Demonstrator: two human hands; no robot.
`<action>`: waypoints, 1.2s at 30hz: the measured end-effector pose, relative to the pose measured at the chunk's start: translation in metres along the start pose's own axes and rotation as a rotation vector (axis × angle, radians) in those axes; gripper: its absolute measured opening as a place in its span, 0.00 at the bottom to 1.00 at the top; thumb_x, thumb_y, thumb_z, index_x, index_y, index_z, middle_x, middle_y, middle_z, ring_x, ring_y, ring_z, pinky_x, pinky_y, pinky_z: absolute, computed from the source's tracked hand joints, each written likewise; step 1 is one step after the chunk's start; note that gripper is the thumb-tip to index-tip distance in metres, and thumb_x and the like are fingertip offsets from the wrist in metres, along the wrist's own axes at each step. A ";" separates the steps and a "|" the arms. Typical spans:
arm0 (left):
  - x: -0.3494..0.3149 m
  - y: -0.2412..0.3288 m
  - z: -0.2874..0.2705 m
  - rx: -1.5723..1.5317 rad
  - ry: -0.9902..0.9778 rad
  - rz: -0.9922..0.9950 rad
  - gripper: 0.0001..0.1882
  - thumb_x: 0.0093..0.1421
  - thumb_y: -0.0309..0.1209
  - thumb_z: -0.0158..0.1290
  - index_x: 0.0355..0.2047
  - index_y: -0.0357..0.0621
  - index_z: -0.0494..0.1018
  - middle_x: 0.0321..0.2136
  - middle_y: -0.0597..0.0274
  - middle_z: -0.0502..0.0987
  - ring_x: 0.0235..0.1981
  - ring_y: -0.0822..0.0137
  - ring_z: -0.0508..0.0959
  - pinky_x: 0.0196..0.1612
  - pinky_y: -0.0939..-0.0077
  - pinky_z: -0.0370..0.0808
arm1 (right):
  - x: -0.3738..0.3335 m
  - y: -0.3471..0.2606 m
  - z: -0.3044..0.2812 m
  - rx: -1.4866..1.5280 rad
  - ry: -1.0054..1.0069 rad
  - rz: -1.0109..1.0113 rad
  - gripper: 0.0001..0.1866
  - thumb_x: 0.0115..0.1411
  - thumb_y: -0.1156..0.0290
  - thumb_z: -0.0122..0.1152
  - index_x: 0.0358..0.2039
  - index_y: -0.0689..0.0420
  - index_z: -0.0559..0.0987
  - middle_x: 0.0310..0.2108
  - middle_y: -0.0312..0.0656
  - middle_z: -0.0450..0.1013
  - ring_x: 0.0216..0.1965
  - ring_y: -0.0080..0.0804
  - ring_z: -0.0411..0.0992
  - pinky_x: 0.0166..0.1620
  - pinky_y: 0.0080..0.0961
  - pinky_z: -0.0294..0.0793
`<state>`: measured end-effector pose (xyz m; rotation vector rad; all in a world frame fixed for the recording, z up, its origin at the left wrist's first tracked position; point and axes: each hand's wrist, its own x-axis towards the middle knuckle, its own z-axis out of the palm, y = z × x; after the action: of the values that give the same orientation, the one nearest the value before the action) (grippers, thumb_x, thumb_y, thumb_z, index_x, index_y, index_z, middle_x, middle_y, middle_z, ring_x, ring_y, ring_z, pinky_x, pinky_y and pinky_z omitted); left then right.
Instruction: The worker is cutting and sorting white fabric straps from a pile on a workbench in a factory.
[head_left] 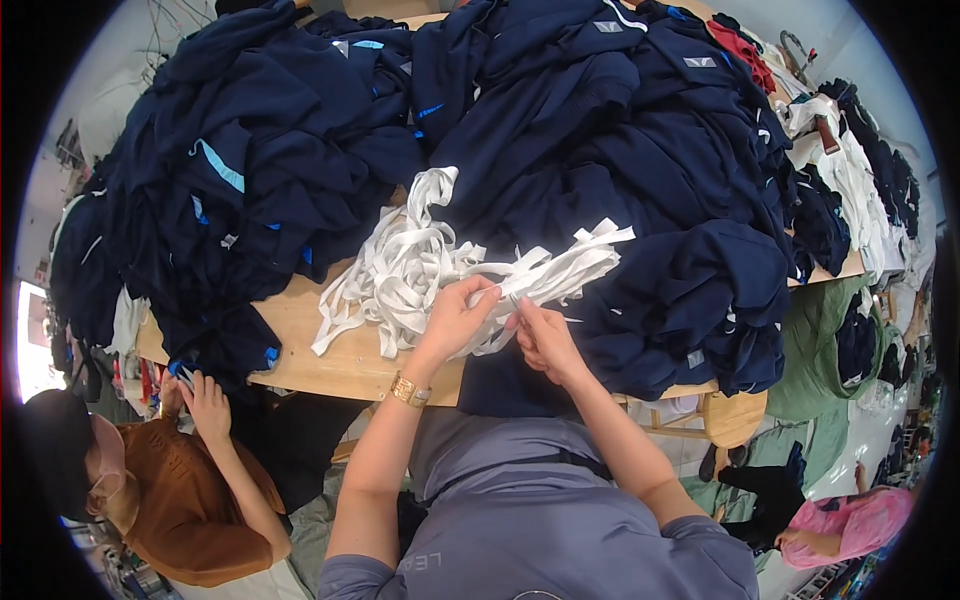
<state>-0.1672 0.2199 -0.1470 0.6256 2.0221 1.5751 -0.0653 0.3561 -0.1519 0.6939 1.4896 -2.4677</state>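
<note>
In front of me on the table lies a tangled heap of flat white fabric strips [405, 262]. From it a gathered bundle of strips [575, 265] fans out to the right, loose ends over the navy cloth. My left hand [462, 312], with a gold watch [410, 391] on its wrist, is closed on the near part of this bundle. Just right of it, my right hand [546, 340] is curled, thumb and fingers pinched together against the bundle. What lies in that pinch is too small to make out.
Large piles of navy garments [690, 170] cover most of the wooden table [310, 350]. At the left, a co-worker in a brown top [190, 500] handles navy cloth. A wooden stool [735, 418] stands at the right, near a green cloth sack [820, 350]. Farther right is a person in pink [850, 525].
</note>
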 end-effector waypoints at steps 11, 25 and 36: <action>-0.001 -0.018 0.005 0.035 0.096 0.093 0.12 0.57 0.35 0.51 0.31 0.37 0.72 0.25 0.59 0.76 0.29 0.73 0.74 0.35 0.79 0.69 | 0.008 -0.007 0.008 0.017 -0.019 -0.005 0.24 0.63 0.50 0.43 0.24 0.59 0.69 0.10 0.28 0.55 0.05 0.12 0.46 0.09 0.13 0.42; -0.001 -0.020 0.003 0.027 0.040 0.096 0.10 0.55 0.33 0.52 0.29 0.37 0.71 0.24 0.60 0.75 0.29 0.73 0.73 0.35 0.78 0.68 | 0.009 -0.002 0.008 -0.017 -0.031 -0.029 0.22 0.62 0.51 0.45 0.23 0.57 0.69 0.09 0.27 0.54 0.05 0.13 0.46 0.09 0.13 0.41; -0.004 -0.002 -0.001 0.091 -0.044 0.027 0.10 0.55 0.34 0.51 0.31 0.39 0.70 0.25 0.59 0.75 0.28 0.72 0.73 0.35 0.77 0.69 | 0.004 -0.004 0.011 0.044 0.001 -0.061 0.20 0.63 0.53 0.45 0.23 0.56 0.68 0.09 0.26 0.53 0.06 0.11 0.45 0.09 0.13 0.41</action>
<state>-0.1643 0.2162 -0.1484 0.7179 2.0700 1.4784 -0.0737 0.3492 -0.1465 0.6671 1.4831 -2.5526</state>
